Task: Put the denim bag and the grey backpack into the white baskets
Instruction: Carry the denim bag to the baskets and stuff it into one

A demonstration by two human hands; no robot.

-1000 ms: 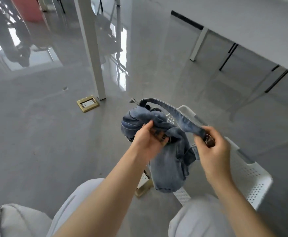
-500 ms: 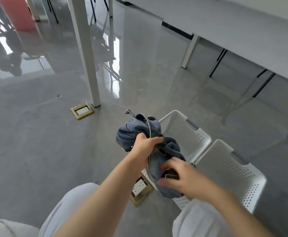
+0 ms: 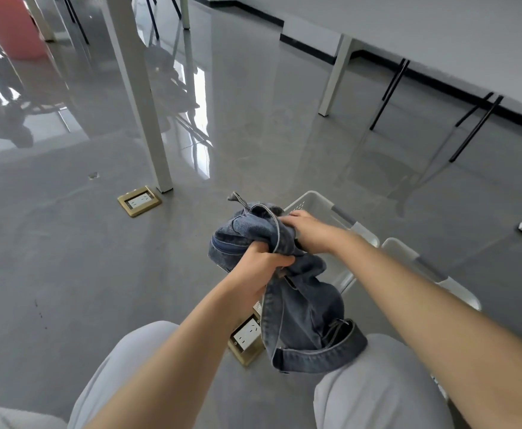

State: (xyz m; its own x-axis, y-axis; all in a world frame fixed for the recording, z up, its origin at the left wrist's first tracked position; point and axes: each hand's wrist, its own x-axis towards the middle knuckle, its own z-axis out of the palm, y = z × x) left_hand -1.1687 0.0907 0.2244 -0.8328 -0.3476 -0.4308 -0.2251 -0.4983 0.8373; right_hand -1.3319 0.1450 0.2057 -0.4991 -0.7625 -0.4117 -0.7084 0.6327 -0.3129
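A crumpled blue denim bag (image 3: 303,308) hangs in the air above my knees, its strap looping low near my right leg. My left hand (image 3: 261,267) is closed around the bag's middle. My right hand (image 3: 307,230) grips the bag's upper folds from the far side. Two white perforated baskets stand on the floor behind the bag: the nearer-left basket (image 3: 318,202) and the right basket (image 3: 457,289), both partly hidden by my arms. The grey backpack shows only as a grey patch at the bottom left corner (image 3: 2,418).
Glossy grey floor all round. A white table leg (image 3: 138,97) stands ahead-left with a brass floor socket (image 3: 139,200) beside it; another open brass socket (image 3: 247,337) lies under the bag. A long white table (image 3: 439,35) runs at the right, with black legs beneath.
My right hand left the bag's lower part and moved up to its top folds. The strap has dropped and now hangs in a loop below. The view has tilted slightly.
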